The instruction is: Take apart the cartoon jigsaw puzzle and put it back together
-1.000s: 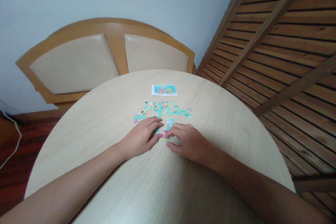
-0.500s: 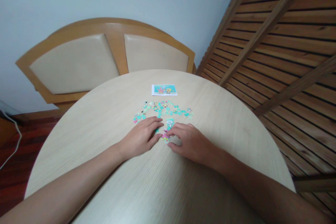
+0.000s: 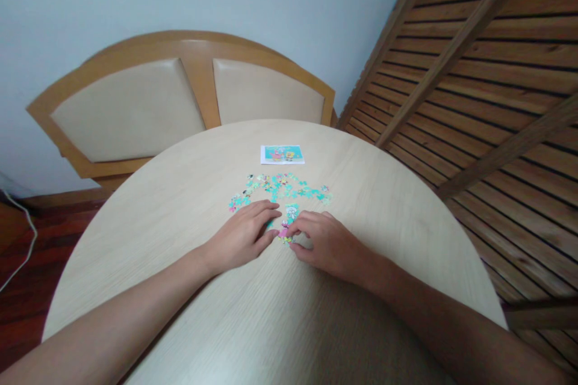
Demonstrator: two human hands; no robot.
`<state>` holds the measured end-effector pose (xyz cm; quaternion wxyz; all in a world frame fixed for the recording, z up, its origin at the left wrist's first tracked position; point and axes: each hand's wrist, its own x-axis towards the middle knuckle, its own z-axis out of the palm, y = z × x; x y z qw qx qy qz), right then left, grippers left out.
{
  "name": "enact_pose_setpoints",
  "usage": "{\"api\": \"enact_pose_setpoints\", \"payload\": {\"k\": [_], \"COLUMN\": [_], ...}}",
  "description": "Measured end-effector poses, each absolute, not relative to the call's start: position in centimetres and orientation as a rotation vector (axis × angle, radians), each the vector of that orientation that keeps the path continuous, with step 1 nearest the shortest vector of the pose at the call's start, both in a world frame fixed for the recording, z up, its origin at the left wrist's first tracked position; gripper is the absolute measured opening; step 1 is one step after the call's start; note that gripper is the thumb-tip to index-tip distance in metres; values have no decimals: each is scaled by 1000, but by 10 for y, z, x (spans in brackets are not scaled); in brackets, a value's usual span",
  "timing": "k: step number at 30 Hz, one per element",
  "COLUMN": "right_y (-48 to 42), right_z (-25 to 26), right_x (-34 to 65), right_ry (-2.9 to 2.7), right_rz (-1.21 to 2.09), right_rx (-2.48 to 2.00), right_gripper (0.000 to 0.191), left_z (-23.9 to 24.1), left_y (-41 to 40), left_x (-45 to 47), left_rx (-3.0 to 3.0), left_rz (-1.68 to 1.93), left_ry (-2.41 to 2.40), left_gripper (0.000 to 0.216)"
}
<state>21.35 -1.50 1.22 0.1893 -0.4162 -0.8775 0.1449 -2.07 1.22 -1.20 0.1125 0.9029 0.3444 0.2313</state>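
Observation:
Small turquoise jigsaw pieces (image 3: 282,187) lie scattered in a loose band on a round pale-wood table (image 3: 180,192). A few joined pieces (image 3: 289,216) with pink and white sit between my two hands. My left hand (image 3: 244,233) lies flat on the table, fingers stretched out and touching the joined pieces from the left. My right hand (image 3: 327,243) rests on the table with fingers curled, its fingertips pressing on the pink pieces at their right edge. A small printed picture card (image 3: 282,154) lies farther back.
Behind the table stands a curved wooden bench back (image 3: 180,96) with two cream cushions, against a pale blue wall. Slatted wooden panelling (image 3: 487,72) runs along the right. A white cable (image 3: 20,240) lies on the dark floor at left.
My right hand has shifted slightly up and left along the joined pieces. My left hand has stayed put.

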Motion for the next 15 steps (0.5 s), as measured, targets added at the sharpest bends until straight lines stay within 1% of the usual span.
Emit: {"api": "enact_pose_setpoints", "payload": {"k": [8, 15], "right_y": [-16, -15], "right_z": [1, 3], "right_x": [207, 206], "right_ry": [-2436, -2462], "right_rz": [378, 359], "right_rx": [-1087, -1078], "right_gripper": [17, 15], "left_z": [-11, -12], "left_y": [12, 15], "left_x": [-21, -24], "left_rx": [2658, 2630], "left_rz": [661, 644], "left_ry": [1004, 998], "left_gripper": [32, 26]}}
